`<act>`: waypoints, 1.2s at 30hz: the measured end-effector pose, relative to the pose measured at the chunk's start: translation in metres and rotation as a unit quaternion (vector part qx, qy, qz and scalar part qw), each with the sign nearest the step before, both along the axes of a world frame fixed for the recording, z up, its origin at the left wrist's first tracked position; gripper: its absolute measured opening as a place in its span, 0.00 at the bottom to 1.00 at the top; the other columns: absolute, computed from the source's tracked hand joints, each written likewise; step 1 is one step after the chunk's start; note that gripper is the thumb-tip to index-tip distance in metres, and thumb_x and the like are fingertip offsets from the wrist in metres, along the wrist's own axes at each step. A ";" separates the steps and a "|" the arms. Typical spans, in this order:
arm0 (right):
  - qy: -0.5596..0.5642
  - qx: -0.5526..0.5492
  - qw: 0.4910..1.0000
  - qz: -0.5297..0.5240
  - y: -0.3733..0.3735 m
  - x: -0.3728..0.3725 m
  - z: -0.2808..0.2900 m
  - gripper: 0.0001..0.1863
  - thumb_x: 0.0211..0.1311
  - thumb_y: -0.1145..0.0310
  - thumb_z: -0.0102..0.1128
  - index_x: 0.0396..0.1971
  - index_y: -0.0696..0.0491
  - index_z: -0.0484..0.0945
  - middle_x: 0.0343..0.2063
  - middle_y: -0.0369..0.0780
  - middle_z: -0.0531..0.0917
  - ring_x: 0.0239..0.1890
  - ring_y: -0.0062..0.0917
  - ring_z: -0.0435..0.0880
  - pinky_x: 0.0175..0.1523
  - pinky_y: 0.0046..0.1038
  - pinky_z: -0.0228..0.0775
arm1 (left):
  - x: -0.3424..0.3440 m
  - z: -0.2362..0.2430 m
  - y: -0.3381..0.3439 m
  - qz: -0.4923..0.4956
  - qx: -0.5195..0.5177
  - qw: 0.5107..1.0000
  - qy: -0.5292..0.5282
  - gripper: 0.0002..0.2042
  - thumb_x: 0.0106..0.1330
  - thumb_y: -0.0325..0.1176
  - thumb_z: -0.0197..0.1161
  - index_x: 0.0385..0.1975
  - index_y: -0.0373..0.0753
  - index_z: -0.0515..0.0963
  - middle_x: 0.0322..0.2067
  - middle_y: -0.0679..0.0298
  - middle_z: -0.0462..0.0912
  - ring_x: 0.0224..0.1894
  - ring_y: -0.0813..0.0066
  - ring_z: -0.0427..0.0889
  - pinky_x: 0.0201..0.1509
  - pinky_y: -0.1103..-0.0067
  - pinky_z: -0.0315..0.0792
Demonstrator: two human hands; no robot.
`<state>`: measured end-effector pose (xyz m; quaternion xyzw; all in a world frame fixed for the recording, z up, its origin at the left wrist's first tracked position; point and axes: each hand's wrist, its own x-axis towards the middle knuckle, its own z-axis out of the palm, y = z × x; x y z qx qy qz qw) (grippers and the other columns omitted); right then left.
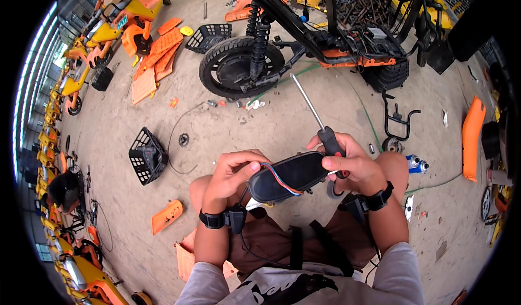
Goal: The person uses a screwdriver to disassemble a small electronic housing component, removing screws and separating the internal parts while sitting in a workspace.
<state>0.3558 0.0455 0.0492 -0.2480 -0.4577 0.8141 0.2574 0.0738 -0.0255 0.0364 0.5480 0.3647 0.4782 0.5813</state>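
Note:
Between my hands, above my lap, is a dark oval housing [290, 179] with rounded ends and small tabs on its edge. Red, blue and white wires [278, 179] loop across its face. My left hand [234, 173] grips the housing's left end, thumb on the near face. My right hand [354, 161] is closed round a screwdriver [328, 138] with a black and red handle, and its thumb also rests at the housing's right end. The long metal shaft points up and slightly left, away from the housing. What lies under the housing is hidden.
Ahead stands a stripped black scooter frame [304, 28] with its rear wheel [241, 69]. Black baskets [147, 157], orange panels [163, 50], a bent black bracket [399, 120] and blue spray cans [417, 165] lie on the concrete floor [320, 109]. Yellow scooters [87, 272] line the left.

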 end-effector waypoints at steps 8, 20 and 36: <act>0.195 -0.307 0.927 -0.088 -0.006 -0.037 -0.057 0.14 0.68 0.65 0.55 0.48 0.55 0.72 0.32 0.43 0.80 0.18 0.18 0.70 0.28 0.24 0.62 | 0.000 -0.019 0.013 0.107 -0.085 0.990 -0.043 0.11 0.71 0.30 0.54 0.41 0.29 0.79 0.32 0.62 0.82 0.29 0.79 0.78 0.35 0.81 0.71; 0.178 -0.305 0.926 -0.131 -0.009 -0.046 -0.061 0.09 0.69 0.63 0.54 0.44 0.50 0.72 0.33 0.39 0.81 0.20 0.17 0.71 0.29 0.23 0.63 | 0.010 -0.011 0.013 0.129 -0.072 0.989 0.024 0.14 0.70 0.28 0.56 0.52 0.29 0.74 0.27 0.66 0.77 0.30 0.78 0.75 0.37 0.80 0.70; 0.150 -0.318 0.920 -0.176 -0.006 -0.046 -0.062 0.08 0.68 0.62 0.56 0.40 0.49 0.73 0.32 0.39 0.82 0.20 0.16 0.71 0.29 0.22 0.63 | 0.014 -0.023 0.015 0.199 -0.055 0.976 0.066 0.23 0.70 0.27 0.56 0.63 0.28 0.63 0.37 0.59 0.83 0.30 0.80 0.77 0.36 0.82 0.73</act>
